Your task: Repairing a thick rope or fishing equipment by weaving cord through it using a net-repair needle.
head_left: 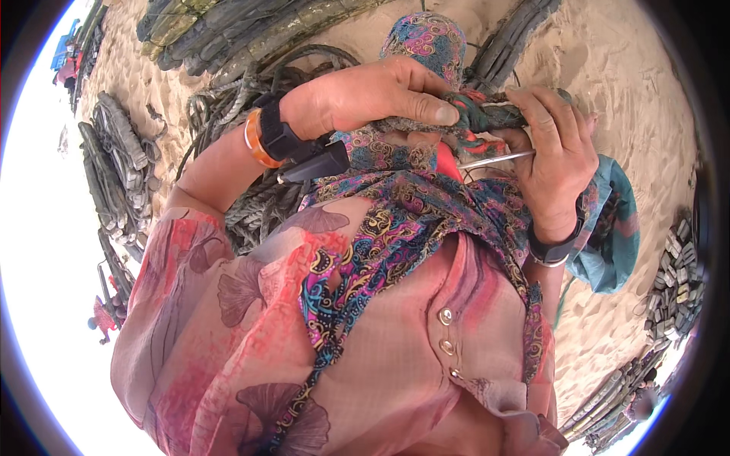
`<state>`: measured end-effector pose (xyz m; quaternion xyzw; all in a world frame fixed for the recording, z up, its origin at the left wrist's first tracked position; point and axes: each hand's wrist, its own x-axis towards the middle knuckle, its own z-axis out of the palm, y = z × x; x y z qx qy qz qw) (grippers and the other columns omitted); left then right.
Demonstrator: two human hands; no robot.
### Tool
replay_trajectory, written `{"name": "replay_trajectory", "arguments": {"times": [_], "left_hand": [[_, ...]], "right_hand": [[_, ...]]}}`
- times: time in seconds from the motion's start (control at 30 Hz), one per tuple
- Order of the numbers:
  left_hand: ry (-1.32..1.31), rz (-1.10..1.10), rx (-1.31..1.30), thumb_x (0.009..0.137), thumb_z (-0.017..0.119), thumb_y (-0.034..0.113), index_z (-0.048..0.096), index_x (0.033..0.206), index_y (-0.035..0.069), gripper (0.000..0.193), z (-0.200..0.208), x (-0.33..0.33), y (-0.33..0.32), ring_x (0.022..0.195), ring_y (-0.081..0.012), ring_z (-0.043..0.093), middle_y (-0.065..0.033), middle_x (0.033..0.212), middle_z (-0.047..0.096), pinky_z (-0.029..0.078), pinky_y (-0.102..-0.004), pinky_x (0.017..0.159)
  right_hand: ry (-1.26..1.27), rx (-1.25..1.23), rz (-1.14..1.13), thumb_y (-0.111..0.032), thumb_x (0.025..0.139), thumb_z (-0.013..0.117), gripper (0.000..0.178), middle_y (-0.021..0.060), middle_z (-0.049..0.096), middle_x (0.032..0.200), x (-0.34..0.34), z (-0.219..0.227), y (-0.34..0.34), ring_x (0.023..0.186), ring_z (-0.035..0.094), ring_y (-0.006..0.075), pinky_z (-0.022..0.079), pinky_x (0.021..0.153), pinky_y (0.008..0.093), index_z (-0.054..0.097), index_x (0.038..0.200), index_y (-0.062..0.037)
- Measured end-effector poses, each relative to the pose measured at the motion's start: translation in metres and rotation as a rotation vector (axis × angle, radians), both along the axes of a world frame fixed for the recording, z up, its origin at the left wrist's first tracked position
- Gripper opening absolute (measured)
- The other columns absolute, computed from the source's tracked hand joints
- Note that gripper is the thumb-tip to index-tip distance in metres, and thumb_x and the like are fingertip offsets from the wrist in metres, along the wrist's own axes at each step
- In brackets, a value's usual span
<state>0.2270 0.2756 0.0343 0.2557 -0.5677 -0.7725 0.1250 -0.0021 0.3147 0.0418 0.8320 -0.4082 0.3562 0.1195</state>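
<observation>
A thick dark rope (503, 116) runs between my two hands over my lap, with red and green strands (473, 114) wound into it. My left hand (372, 95) is closed on its left part, thumb lying along the top beside the strands. My right hand (559, 148) curls round its right end. A thin silver metal rod (498, 160) sticks out below the rope from under my right fingers; its left end is near a red patch (449, 161) that I cannot make out. A black tapered object (318, 163) lies by my left wrist.
Coiled grey rope (262, 201) lies on the sand at my left. Long dark bundles (228, 42) lie beyond it, and more bundles (114, 175) farther left. A teal bag (620, 228) lies by my right arm, with a pile of small blocks (673, 281) farther right.
</observation>
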Motion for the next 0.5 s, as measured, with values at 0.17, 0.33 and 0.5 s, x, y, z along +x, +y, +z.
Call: {"name": "replay_trajectory", "arguments": {"times": [0.17, 0.33, 0.5], "left_hand": [[-0.061, 0.106, -0.181, 0.082, 0.064, 0.019, 0.056, 0.112, -0.002, 0.038, 0.013, -0.006, 0.006, 0.064, -0.0042, 0.052, -0.0017, 0.079, 0.061, 0.040, -0.0177, 0.052], [-0.160, 0.104, -0.344, 0.079, 0.067, 0.013, 0.055, 0.113, -0.003, 0.038, 0.020, -0.007, 0.008, 0.072, -0.0024, 0.051, -0.0008, 0.086, 0.062, 0.040, -0.0169, 0.060], [-0.079, 0.148, -0.351, 0.082, 0.064, 0.018, 0.050, 0.119, -0.003, 0.044, 0.015, -0.017, 0.009, 0.062, -0.0054, 0.051, -0.0053, 0.089, 0.063, 0.040, -0.0190, 0.053]], "right_hand": [[0.002, 0.122, 0.094, -0.020, 0.059, 0.072, 0.037, 0.0049, 0.060, 0.084, -0.002, 0.007, 0.002, 0.070, 0.058, 0.0229, 0.049, 0.060, 0.0304, 0.063, 0.093, -0.0088], [-0.495, 0.593, 0.216, -0.012, 0.070, 0.071, 0.029, 0.0127, 0.061, 0.078, 0.004, -0.010, 0.014, 0.068, 0.060, 0.0206, 0.047, 0.062, 0.0271, 0.060, 0.092, 0.0019], [-0.725, 0.802, 0.106, -0.010, 0.073, 0.069, 0.026, 0.0094, 0.062, 0.083, -0.001, -0.021, 0.016, 0.072, 0.059, 0.0158, 0.047, 0.066, 0.0253, 0.060, 0.094, 0.0032]]}}
